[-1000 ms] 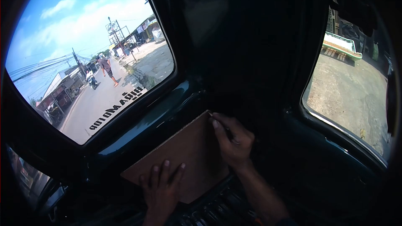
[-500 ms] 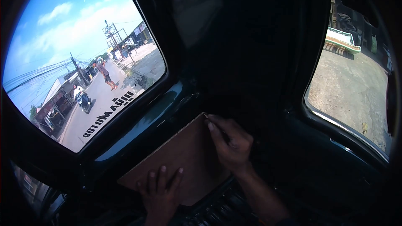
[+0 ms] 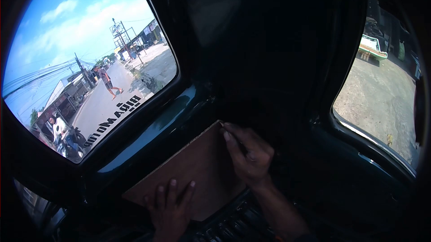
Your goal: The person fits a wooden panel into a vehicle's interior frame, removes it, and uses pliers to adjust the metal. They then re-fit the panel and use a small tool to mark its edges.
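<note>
A flat brown board (image 3: 193, 165), with a straight pale upper edge, lies tilted in the dark vehicle interior below the window. My left hand (image 3: 170, 210) rests flat on its lower left part, fingers spread, holding nothing. At the board's top corner, my right hand (image 3: 251, 156) is closed in a writing grip. Between its thumb and forefinger shows the light tip of a thin pencil-like stick (image 3: 221, 124), touching or very near the corner. The rest of that stick is hidden by the fingers and shadow.
A dark window ledge (image 3: 148, 130) runs along the board's upper side. Through the window with reversed lettering (image 3: 114, 121), a road, a person walking (image 3: 106, 82) and a motorbike rider (image 3: 65, 134) show. Another window (image 3: 377, 94) is at right. Ribbed dark material (image 3: 229, 228) lies below the board.
Outside, the motorbike rider has come closer, toward the lower left, and the walking person has shifted slightly left. My hands and the board hold nearly the same place; the view has turned slightly.
</note>
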### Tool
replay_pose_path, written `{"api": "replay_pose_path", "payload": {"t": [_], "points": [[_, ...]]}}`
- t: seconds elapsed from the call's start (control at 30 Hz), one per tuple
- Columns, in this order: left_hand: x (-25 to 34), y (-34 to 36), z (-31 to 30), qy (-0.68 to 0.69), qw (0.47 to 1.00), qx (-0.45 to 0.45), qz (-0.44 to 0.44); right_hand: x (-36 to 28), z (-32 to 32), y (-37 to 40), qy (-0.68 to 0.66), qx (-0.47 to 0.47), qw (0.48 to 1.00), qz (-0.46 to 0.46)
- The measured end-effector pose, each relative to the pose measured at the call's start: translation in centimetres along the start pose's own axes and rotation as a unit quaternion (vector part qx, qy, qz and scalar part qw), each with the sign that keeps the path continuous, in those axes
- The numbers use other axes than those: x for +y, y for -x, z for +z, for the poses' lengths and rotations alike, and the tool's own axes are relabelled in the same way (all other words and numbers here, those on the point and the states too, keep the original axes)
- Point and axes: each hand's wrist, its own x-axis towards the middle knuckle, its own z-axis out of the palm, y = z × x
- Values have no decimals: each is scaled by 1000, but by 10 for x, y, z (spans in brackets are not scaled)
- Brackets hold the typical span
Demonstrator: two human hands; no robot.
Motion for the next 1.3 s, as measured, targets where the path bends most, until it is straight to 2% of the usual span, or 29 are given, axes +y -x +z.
{"api": "replay_pose_path", "payload": {"t": [0.27, 1.03, 1.1, 1.17, 1.23, 1.3], "points": [[0, -1, 0, 12, 1000, -1, -2, -2, -5, -4, 32, -31, 999, -5], [1, -1, -2, 24, 1000, 1, -2, 6, -1, -4, 13, -4, 999, -46], [1, -2, -3, 25, 1000, 11, 5, -3, -6, -11, 28, -23, 999, -38], [4, -3, -8, 45, 999, 1, -26, -17, -17, -9, 50, -49, 997, -27], [6, -1, -6, 61, 998, 14, -29, -38, -25, 5, 26, -68, 997, -17], [-1, -5, -7, 83, 996, 25, -33, -64, -32, 41, 16, -80, 996, 39]]}}
